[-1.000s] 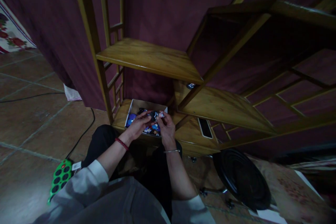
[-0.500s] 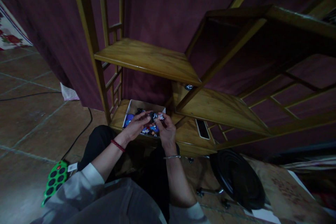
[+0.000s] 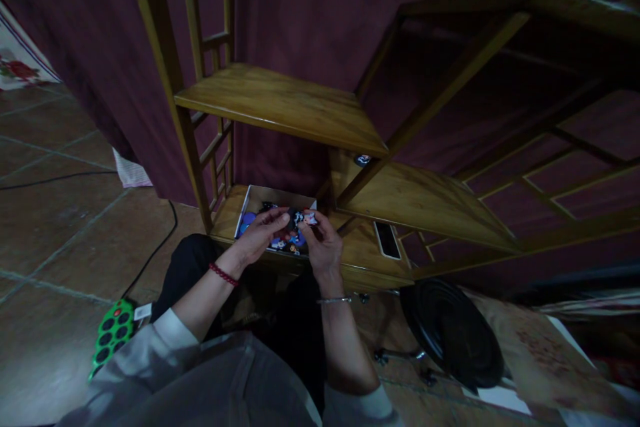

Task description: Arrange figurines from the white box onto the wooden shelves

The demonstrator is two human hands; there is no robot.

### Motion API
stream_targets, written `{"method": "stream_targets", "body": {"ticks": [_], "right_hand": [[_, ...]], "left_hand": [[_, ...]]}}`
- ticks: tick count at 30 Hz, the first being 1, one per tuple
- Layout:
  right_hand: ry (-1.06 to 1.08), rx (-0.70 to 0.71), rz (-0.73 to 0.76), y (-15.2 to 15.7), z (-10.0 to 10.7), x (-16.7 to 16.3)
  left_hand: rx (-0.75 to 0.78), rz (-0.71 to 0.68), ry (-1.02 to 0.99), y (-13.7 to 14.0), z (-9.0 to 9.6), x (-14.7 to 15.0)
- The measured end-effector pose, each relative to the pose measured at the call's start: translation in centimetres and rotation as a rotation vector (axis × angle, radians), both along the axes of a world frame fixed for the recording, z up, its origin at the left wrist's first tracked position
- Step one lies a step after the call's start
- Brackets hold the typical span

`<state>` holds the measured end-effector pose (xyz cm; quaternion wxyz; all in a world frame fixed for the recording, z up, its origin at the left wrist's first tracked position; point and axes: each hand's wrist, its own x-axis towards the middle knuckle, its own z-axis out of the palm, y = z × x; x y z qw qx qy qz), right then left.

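A small figurine (image 3: 303, 217), dark at one end and pale with pink at the other, is held between both hands above an open box. Its dark end is pinched by the thumb and fingers of my left hand (image 3: 261, 235). My right hand (image 3: 324, 248) grips the pale end between thumb and fingers. Below them, the white-edged cardboard box (image 3: 283, 195) sits on the low wooden shelf, with several small figures (image 3: 286, 245) in blue, white and dark colours inside. Purple-blue pieces (image 3: 247, 221) lie at the box's left side. My fingers partly cover the contents.
A phone (image 3: 387, 240) lies on the lower shelf, right of the box. A small dark round item (image 3: 363, 160) rests on the middle shelf (image 3: 420, 197). An upper shelf (image 3: 285, 103) juts out above. A black stool (image 3: 453, 333) and a green power strip (image 3: 113, 333) stand below.
Both hands stay on the figurine, and its pale end has shifted slightly to the right with my right hand. The view has tilted a little.
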<state>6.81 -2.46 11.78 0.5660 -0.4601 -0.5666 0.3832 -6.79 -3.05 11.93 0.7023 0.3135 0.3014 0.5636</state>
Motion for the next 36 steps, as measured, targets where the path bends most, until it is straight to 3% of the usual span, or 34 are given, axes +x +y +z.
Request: {"method": "stream_targets", "body": {"ticks": [8,19,36], "right_hand": [[0.011,-0.023,-0.045,-0.4,0.4,-0.1],[0.045,0.009,-0.069,-0.2,2.0,-0.1],[0.066,0.038,-0.045,-0.4,3.9,-1.0]], "left_hand": [[0.025,0.025,0.071,0.0,0.2,0.2],[0.086,0.029,0.127,0.1,2.0,0.2],[0.144,0.036,0.017,-1.2,4.1,-0.8]]}}
